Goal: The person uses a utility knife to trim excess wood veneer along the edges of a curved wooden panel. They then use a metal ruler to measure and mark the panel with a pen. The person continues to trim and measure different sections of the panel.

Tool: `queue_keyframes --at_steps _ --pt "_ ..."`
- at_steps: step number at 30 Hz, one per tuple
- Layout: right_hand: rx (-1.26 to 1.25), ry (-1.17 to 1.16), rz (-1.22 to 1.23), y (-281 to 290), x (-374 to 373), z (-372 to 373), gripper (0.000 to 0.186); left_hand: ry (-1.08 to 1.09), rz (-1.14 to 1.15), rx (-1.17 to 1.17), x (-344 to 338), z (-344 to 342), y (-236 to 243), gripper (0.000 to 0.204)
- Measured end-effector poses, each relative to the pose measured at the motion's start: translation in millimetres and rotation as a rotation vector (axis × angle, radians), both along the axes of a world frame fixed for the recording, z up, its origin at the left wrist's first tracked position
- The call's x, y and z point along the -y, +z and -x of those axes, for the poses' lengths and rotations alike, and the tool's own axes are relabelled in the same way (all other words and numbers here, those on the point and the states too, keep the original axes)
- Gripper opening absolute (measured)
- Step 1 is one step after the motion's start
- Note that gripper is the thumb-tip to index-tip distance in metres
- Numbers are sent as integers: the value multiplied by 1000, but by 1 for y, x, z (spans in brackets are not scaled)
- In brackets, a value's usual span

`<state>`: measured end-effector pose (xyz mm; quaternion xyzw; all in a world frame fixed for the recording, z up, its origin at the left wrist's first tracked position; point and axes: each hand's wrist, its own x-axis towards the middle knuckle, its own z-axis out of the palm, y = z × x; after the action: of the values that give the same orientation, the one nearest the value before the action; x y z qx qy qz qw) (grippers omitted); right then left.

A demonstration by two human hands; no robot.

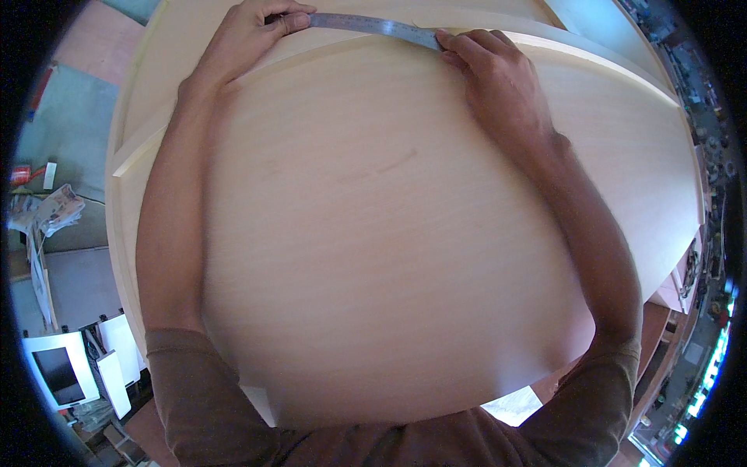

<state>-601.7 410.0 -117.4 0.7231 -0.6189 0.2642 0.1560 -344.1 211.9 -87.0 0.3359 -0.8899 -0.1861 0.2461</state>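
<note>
A metal ruler (373, 26) stretches between my two hands at the far part of a large pale wooden panel (373, 233). My left hand (253, 35) pinches the ruler's left end between thumb and fingers. At its other end, my right hand (498, 74) grips the ruler with the fingertips, knuckles up. The ruler lies along a raised wooden strip (591, 62) that crosses the panel; whether it rests on the strip or just above it, I cannot tell. Both forearms reach over the panel's face.
A white boxy monitor (62, 370) stands at lower left, with crumpled newspaper (58, 210) and a red container (21, 174) above it. Cluttered small items (720, 156) line the right side. A light blue surface (599, 31) shows beyond the panel at upper right.
</note>
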Motion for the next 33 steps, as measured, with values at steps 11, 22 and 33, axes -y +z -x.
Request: queue_keyframes --at_steps 11,22,33 --pt "62 -30 -96 5 -42 7 28 -151 -161 -69 -13 8 2 25" --pt "11 -22 -59 6 -38 31 28 -89 -133 -46 -19 32 -1 25" --pt "-35 -32 -29 1 -22 38 33 -40 -49 -39 -9 39 -5 24"
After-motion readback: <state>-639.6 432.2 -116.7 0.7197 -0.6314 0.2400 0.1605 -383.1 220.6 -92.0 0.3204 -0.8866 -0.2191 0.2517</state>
